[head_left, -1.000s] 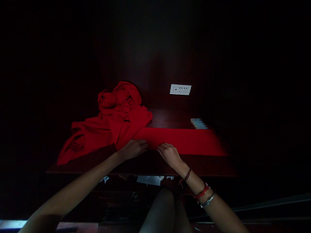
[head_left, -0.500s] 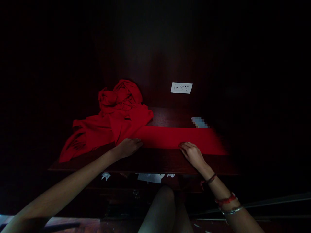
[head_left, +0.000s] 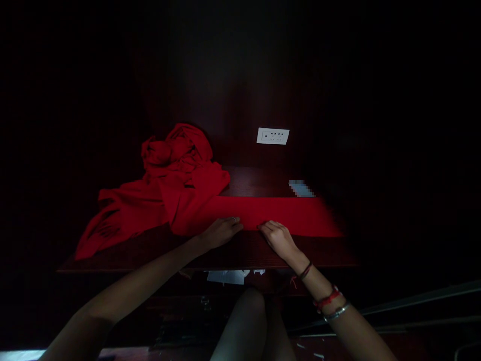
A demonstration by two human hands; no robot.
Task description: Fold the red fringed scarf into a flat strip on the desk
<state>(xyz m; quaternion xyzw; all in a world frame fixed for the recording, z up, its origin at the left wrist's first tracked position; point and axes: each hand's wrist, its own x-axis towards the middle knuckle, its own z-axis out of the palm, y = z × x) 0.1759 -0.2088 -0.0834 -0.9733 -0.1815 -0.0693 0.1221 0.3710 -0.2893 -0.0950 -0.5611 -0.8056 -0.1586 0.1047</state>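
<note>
red cloth [head_left: 278, 215] is on the dark desk [head_left: 255, 253]. flat strip of it runs parallel to the front edge, set back a little, toward the right edge where it fades into shadow. left part is a loose, wrinkled heap [head_left: 178, 165], reaching toward the back edge, with one tail trailing down near the front left corner. strip meets the heap; can't tell how they join.

left hand [head_left: 221, 231]: palm down at the strip's near edge, around the middle of the front edge, fingers bent and close together, touching cloth. ring [head_left: 234, 219] on one finger. right hand [head_left: 278, 237]: just beside it to the right, same near edge, fingers curled down onto cloth, thumb mostly hidden. can't tell if either hand pinches the fabric or only presses. small gap between hands, red fabric showing there.

right wrist has dark cord, red band, silver bangle [head_left: 336, 312]. pixelated pale item [head_left: 301, 189] lies just behind the strip, toward the back right corner. white socket plate [head_left: 272, 136] on the wall above the back edge. pale sheet [head_left: 225, 277] below the front edge.
</note>
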